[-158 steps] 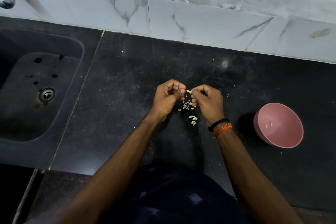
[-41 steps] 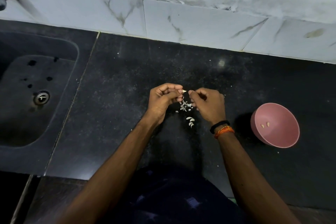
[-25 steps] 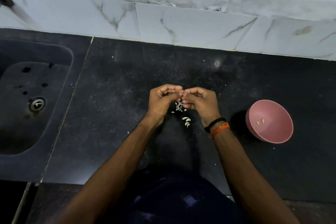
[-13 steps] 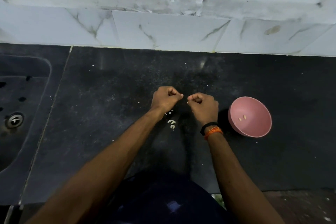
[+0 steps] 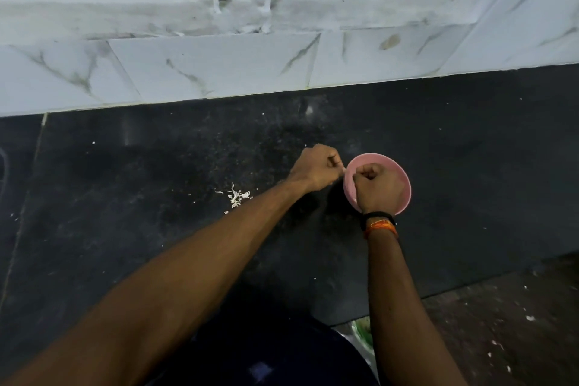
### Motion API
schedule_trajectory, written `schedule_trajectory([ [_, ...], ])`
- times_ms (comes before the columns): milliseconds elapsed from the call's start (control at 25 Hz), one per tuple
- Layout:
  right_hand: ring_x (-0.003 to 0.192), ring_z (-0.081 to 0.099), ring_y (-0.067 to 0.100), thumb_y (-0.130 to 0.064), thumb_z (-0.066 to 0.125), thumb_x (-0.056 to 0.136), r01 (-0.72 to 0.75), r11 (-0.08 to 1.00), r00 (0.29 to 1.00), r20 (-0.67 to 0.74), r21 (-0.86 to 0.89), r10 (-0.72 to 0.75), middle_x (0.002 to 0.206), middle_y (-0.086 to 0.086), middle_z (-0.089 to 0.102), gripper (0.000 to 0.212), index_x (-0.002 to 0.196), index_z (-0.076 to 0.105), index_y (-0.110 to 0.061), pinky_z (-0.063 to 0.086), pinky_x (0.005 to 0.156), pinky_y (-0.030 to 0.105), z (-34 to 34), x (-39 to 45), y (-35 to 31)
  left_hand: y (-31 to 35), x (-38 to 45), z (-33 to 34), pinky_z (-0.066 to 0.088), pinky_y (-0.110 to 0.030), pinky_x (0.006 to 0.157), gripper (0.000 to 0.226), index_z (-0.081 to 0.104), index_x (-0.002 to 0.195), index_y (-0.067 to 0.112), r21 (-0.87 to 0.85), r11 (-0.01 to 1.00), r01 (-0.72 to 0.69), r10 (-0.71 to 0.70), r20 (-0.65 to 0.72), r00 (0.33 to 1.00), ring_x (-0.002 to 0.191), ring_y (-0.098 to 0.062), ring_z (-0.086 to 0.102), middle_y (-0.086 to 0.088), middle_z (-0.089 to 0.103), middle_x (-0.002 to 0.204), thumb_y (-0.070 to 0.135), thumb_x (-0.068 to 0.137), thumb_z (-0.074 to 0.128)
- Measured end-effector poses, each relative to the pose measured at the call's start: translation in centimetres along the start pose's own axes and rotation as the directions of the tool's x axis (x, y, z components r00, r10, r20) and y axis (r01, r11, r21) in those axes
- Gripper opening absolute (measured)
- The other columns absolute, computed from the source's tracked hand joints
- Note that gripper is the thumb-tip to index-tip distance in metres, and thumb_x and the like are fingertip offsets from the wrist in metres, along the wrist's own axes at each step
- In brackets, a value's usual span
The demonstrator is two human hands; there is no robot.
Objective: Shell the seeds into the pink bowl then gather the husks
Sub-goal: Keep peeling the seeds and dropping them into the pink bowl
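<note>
My right hand (image 5: pixel 377 188) hangs over the pink bowl (image 5: pixel 402 180), centre-right of frame, fingers curled; what it holds I cannot tell. Left hand (image 5: pixel 316 171) curled too, beside the rim. Husks (image 5: pixel 238 196) lie left of centre. Risk: kernel drops outside bowl if released too early.

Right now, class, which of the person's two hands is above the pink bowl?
The right hand, the one with wristbands, is curled above the pink bowl. The left hand is beside the rim, over the counter.
</note>
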State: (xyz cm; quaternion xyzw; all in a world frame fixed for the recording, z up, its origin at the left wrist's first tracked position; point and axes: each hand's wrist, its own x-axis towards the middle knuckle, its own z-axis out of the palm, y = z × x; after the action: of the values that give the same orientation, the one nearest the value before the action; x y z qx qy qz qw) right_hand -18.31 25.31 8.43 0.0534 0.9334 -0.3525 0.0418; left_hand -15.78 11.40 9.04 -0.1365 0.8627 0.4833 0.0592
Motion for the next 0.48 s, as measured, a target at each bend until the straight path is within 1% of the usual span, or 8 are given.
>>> schedule_trajectory([
  [40, 0.077, 0.057, 0.026, -0.009, 0.061, 0.092, -0.036, 0.999, 0.999, 0.005, -0.015, 0.036, 0.074, 0.003, 0.060, 0.022, 0.070, 0.064, -0.013, 0.040, 0.063, 0.030, -0.4, 0.2, 0.3, 0.3, 0.2, 0.5, 0.059, -0.028, 0.073, 0.005, 0.073, 0.085, 0.016, 0.014, 1.000, -0.006, 0.005, 0.005, 1.000, 0.071, -0.007, 0.068, 0.006, 0.070, 0.073, 0.012, 0.089, 0.071],
  [80, 0.085, 0.061, 0.026, -0.008, 0.062, 0.092, -0.055, 0.998, 0.998, 0.012, -0.033, 0.055, 0.084, 0.004, 0.066, 0.014, 0.082, 0.072, -0.011, 0.042, 0.070, 0.028, -0.7, 0.3, 0.6, 0.5, 0.3, 1.0, 0.059, -0.029, 0.074, 0.004, 0.074, 0.086, 0.016, 0.025, 1.000, -0.011, 0.011, 0.005, 1.000, 0.073, -0.007, 0.067, 0.007, 0.070, 0.074, 0.013, 0.088, 0.072],
  [120, 0.094, 0.063, 0.026, -0.008, 0.063, 0.092, -0.066, 0.996, 0.998, 0.017, -0.058, 0.067, 0.094, 0.004, 0.071, 0.014, 0.094, 0.077, -0.010, 0.043, 0.077, 0.028, -1.0, 0.4, 0.8, 0.7, 0.4, 1.3, 0.058, -0.028, 0.074, 0.003, 0.074, 0.085, 0.015, 0.033, 0.999, -0.019, 0.019, 0.004, 1.000, 0.072, -0.006, 0.067, 0.007, 0.069, 0.073, 0.013, 0.087, 0.073],
  [200, 0.103, 0.064, 0.027, -0.007, 0.064, 0.092, -0.071, 0.993, 0.997, 0.029, -0.094, 0.074, 0.108, 0.005, 0.074, 0.020, 0.106, 0.078, -0.011, 0.043, 0.082, 0.029, -1.3, 0.4, 1.0, 0.7, 0.3, 1.8, 0.055, -0.024, 0.072, 0.003, 0.075, 0.085, 0.014, 0.034, 0.999, -0.033, 0.032, 0.010, 0.999, 0.071, -0.003, 0.065, 0.007, 0.069, 0.074, 0.011, 0.086, 0.076],
  [280, 0.102, 0.064, 0.026, -0.005, 0.062, 0.092, -0.063, 0.992, 0.997, 0.046, -0.110, 0.069, 0.111, 0.007, 0.074, 0.023, 0.107, 0.078, -0.011, 0.043, 0.081, 0.029, -1.3, 0.6, 1.2, 0.7, 0.1, 2.0, 0.054, -0.020, 0.072, 0.006, 0.075, 0.088, 0.014, 0.027, 0.999, -0.035, 0.034, 0.025, 0.999, 0.074, -0.003, 0.065, 0.005, 0.073, 0.081, 0.009, 0.084, 0.077],
  [360, 0.093, 0.059, 0.022, -0.004, 0.061, 0.092, -0.066, 0.993, 0.997, 0.042, -0.102, 0.071, 0.110, 0.008, 0.074, 0.024, 0.107, 0.078, -0.010, 0.046, 0.082, 0.032, -1.2, 0.7, 1.4, 0.7, 0.0, 2.0, 0.057, -0.023, 0.076, 0.012, 0.077, 0.091, 0.015, 0.024, 0.999, -0.028, 0.028, 0.011, 1.000, 0.079, -0.005, 0.067, 0.003, 0.075, 0.087, 0.005, 0.084, 0.074],
  [440, 0.085, 0.054, 0.019, -0.006, 0.060, 0.092, -0.069, 0.994, 0.997, 0.011, -0.081, 0.071, 0.102, 0.009, 0.073, 0.021, 0.102, 0.078, -0.008, 0.049, 0.084, 0.034, -1.2, 0.8, 1.4, 0.6, 0.0, 1.7, 0.057, -0.026, 0.080, 0.017, 0.077, 0.092, 0.015, 0.018, 1.000, -0.013, 0.013, -0.009, 1.000, 0.084, -0.007, 0.068, 0.003, 0.076, 0.090, 0.003, 0.083, 0.069],
  [480, 0.081, 0.053, 0.019, -0.007, 0.059, 0.092, -0.064, 0.995, 0.998, -0.010, -0.076, 0.063, 0.093, 0.010, 0.071, 0.018, 0.094, 0.077, -0.007, 0.051, 0.084, 0.036, -1.1, 0.7, 1.4, 0.4, -0.1, 1.5, 0.057, -0.026, 0.081, 0.018, 0.077, 0.092, 0.016, 0.015, 1.000, -0.005, 0.005, -0.015, 1.000, 0.087, -0.008, 0.068, 0.003, 0.075, 0.091, 0.003, 0.084, 0.067],
])
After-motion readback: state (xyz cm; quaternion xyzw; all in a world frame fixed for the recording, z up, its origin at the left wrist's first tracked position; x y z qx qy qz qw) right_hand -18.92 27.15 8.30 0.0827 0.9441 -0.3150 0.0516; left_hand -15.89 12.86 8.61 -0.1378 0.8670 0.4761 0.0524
